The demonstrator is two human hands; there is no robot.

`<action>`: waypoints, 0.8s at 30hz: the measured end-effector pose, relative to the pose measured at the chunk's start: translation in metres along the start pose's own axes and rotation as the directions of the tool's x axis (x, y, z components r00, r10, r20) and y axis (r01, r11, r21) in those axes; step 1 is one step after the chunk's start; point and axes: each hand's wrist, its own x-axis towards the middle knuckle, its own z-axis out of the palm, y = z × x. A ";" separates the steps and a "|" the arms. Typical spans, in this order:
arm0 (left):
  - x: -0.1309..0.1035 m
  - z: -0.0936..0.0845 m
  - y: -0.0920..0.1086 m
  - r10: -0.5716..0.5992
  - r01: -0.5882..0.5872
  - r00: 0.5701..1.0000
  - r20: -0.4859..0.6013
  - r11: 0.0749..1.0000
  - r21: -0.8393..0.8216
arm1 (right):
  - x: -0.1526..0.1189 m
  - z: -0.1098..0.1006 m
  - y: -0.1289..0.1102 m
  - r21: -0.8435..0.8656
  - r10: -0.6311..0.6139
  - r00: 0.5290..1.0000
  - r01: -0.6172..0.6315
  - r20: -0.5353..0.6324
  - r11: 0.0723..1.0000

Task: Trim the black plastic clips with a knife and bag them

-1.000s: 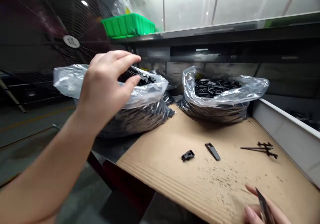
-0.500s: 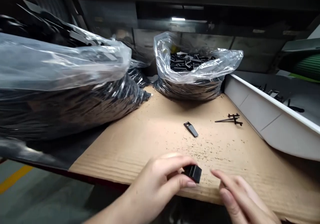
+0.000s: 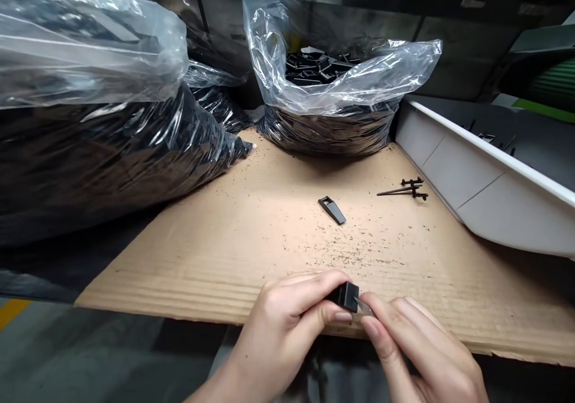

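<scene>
My left hand (image 3: 287,319) pinches a small black plastic block (image 3: 345,296) between thumb and forefinger, just above the near edge of the brown cardboard sheet (image 3: 251,229). My right hand (image 3: 417,343) meets it from the right, fingertips closed on a thin flat black strip (image 3: 363,305) whose end touches the block. A flat black wedge piece (image 3: 332,209) lies loose on the cardboard further back. A thin black sprue (image 3: 404,190) rests to its right.
A large clear bag of black parts (image 3: 99,121) fills the left. A second open bag of black parts (image 3: 332,91) stands at the back centre. A white tray wall (image 3: 476,175) borders the right side. Floor shows below the cardboard's front edge.
The view dropped and moved closer to the cardboard. My left hand came from the left bag to the front edge, now holding the block. My right hand has closed in against the block.
</scene>
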 end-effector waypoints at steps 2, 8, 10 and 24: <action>-0.001 0.000 -0.001 -0.011 0.012 1.000 0.021 1.000 -0.013 | 0.001 -0.004 0.005 -0.107 -0.015 1.000 0.014 -0.011 0.994; -0.001 -0.002 -0.002 -0.008 0.006 0.999 0.036 0.999 0.051 | 0.005 -0.010 0.001 0.123 0.177 0.984 -0.177 0.008 0.977; 0.000 -0.003 -0.002 0.018 -0.020 0.999 0.030 0.998 0.065 | 0.007 -0.008 -0.004 0.236 0.235 0.971 -0.237 0.036 0.942; 0.002 -0.002 -0.001 -0.004 0.007 0.998 -0.065 0.999 0.039 | 0.015 -0.007 -0.009 0.295 0.272 0.938 -0.328 0.218 0.897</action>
